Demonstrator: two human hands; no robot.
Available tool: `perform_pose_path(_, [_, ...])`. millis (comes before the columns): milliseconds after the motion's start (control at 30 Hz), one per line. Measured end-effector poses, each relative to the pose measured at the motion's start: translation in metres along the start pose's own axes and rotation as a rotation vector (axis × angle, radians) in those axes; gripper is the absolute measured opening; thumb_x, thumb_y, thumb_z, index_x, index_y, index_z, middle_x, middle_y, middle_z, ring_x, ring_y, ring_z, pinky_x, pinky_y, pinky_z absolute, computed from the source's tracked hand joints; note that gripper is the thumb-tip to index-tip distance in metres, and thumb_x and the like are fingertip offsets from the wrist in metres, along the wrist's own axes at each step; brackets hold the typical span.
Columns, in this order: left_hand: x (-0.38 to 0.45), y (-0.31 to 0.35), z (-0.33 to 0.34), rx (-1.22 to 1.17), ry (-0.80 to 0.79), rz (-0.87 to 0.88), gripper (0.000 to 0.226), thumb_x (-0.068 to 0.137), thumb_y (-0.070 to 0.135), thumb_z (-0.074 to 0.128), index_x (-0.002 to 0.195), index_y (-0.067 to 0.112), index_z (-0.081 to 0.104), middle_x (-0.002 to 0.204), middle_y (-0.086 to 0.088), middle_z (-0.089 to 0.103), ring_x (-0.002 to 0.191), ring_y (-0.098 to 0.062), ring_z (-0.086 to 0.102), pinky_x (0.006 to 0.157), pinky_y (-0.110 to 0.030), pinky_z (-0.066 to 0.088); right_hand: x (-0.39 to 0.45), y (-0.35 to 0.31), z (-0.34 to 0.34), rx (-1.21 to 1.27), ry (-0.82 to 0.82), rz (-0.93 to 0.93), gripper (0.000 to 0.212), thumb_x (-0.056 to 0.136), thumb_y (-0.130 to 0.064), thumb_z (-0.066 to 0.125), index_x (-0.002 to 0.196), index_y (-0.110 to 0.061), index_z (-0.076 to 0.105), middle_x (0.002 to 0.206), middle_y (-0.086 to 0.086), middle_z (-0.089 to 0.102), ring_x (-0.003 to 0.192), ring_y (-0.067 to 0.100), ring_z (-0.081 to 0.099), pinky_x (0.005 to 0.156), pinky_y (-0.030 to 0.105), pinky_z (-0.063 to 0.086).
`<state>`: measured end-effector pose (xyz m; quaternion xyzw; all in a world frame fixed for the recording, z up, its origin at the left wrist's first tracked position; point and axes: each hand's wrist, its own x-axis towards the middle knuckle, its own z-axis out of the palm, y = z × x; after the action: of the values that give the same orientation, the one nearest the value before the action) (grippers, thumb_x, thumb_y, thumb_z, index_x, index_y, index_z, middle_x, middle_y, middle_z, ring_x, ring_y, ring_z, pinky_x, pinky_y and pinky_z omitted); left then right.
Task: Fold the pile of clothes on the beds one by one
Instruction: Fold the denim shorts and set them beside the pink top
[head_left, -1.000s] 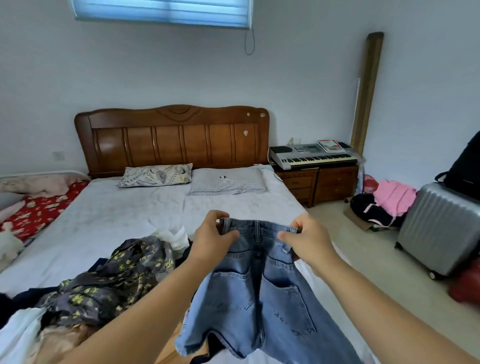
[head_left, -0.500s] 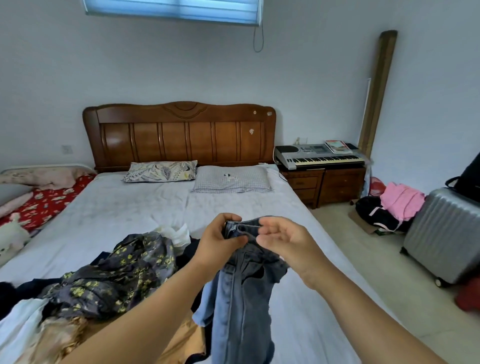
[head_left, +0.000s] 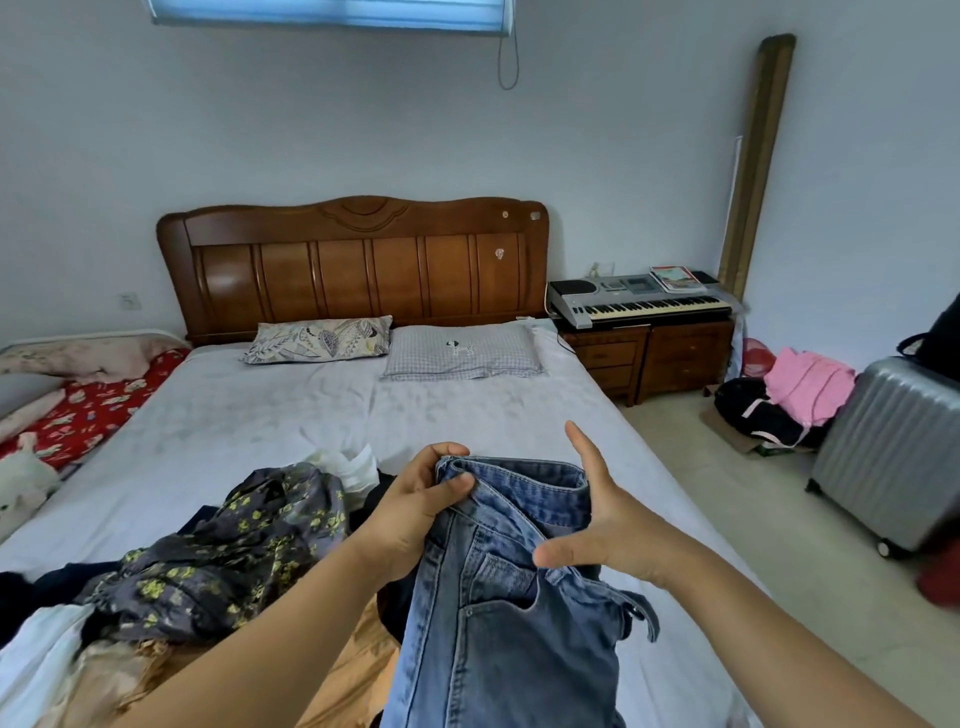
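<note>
Left hand (head_left: 415, 512): arm outstretched, fingers and thumb pinching the waistband of the jeans (head_left: 509, 597). Right hand (head_left: 608, 512): spread flat, fingers straight, beside the waistband. Jeans: doubled lengthwise, waistband uppermost, legs hanging down, above the bed (head_left: 260, 410).

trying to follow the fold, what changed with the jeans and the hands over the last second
The jeans went from spread flat by the waistband to folded in half lengthwise. The right hand let go and now stands open beside them; the left hand kept its grip on the waistband. The pile of clothes on the bed stayed as it was.
</note>
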<state>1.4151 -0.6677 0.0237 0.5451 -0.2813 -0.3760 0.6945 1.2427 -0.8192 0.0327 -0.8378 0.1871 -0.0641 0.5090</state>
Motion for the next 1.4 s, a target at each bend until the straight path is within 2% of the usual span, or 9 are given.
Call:
perform_pose_path(200, [0.017,-0.004,-0.002,-0.144,-0.071,-0.082,0.029,0.073,0.008,0.07,0.098,0.022,0.067,0.098,-0.018,0.065,0.084,-0.031,0.065,0.083,-0.048,0.053,0.007,0.02,0.007,-0.098,0.12,-0.018,0.13,0.065,-0.026,0.084,0.134,-0.063,-0.02,0.122,-0.023,0.043,0.103,0.003,0.06,0.085,0.021,0.049])
perform_pose_path(400, [0.029,0.015,0.004,0.277,-0.33,-0.026,0.053,0.067,0.008,0.08,0.116,0.02,0.063,0.126,-0.005,0.061,0.115,-0.027,0.058,0.099,-0.046,0.047,0.021,0.028,-0.016,0.181,0.043,0.041,0.069,0.064,0.0,0.082,0.12,-0.031,0.055,0.116,-0.004,0.067,0.106,0.012,0.064,0.097,0.041,0.05])
perform_pose_path(567, [0.036,0.016,0.007,0.39,-0.517,-0.117,0.035,0.075,-0.018,0.066,0.096,0.01,0.064,0.088,0.003,0.072,0.084,-0.014,0.067,0.076,-0.025,0.053,0.029,0.032,-0.029,0.043,-0.166,0.054,0.056,0.061,-0.013,0.083,0.11,-0.033,0.064,0.11,-0.008,0.069,0.104,0.011,0.065,0.094,0.036,0.052])
perform_pose_path(733, [0.051,-0.001,0.002,0.369,-0.556,-0.17,0.042,0.075,-0.02,0.064,0.084,0.02,0.072,0.084,0.001,0.071,0.079,-0.012,0.066,0.075,-0.025,0.052,0.04,0.046,-0.031,-0.087,-0.224,0.122,0.078,0.051,-0.031,0.077,0.122,-0.053,0.051,0.139,-0.022,0.037,0.126,0.001,0.043,0.104,0.026,0.041])
perform_pose_path(867, [0.077,-0.018,-0.007,0.412,-0.436,-0.163,0.03,0.077,-0.011,0.069,0.087,0.016,0.069,0.078,0.004,0.068,0.075,-0.01,0.064,0.071,-0.022,0.052,0.058,0.066,-0.035,-0.006,-0.232,0.149,0.046,0.062,-0.017,0.074,0.104,-0.033,0.061,0.102,-0.009,0.071,0.093,0.004,0.067,0.084,0.024,0.055])
perform_pose_path(967, [0.102,-0.033,-0.009,0.552,-0.259,-0.068,0.022,0.078,-0.005,0.072,0.084,0.014,0.063,0.066,0.013,0.061,0.064,-0.003,0.058,0.065,-0.017,0.048,0.08,0.079,-0.046,-0.176,-0.077,0.176,0.047,0.069,-0.023,0.076,0.101,-0.036,0.044,0.092,-0.011,0.067,0.075,-0.002,0.063,0.067,0.017,0.051])
perform_pose_path(1067, [0.129,-0.047,-0.006,0.635,-0.148,0.006,0.023,0.076,0.0,0.076,0.082,0.018,0.064,0.067,0.012,0.062,0.064,-0.005,0.058,0.067,-0.018,0.047,0.106,0.087,-0.054,-0.291,0.032,0.162,0.032,0.072,-0.019,0.075,0.089,-0.037,0.055,0.092,-0.01,0.068,0.085,0.008,0.065,0.08,0.032,0.054])
perform_pose_path(1300, [0.174,-0.049,0.003,0.624,-0.058,0.18,0.028,0.075,0.0,0.076,0.087,0.024,0.068,0.082,0.017,0.068,0.077,-0.004,0.063,0.074,-0.016,0.05,0.143,0.085,-0.092,-0.523,0.288,-0.091,0.014,0.068,-0.016,0.08,0.079,-0.018,0.07,0.073,0.0,0.071,0.069,0.015,0.062,0.06,0.013,0.036])
perform_pose_path(1400, [0.174,-0.053,0.007,0.603,-0.088,0.243,0.034,0.076,-0.004,0.075,0.091,0.026,0.07,0.089,0.018,0.07,0.086,-0.005,0.065,0.082,-0.018,0.05,0.139,0.089,-0.094,-0.604,0.354,-0.215,0.026,0.065,-0.022,0.071,0.056,-0.031,0.048,0.044,-0.01,0.044,0.045,0.009,0.04,0.059,0.019,0.031])
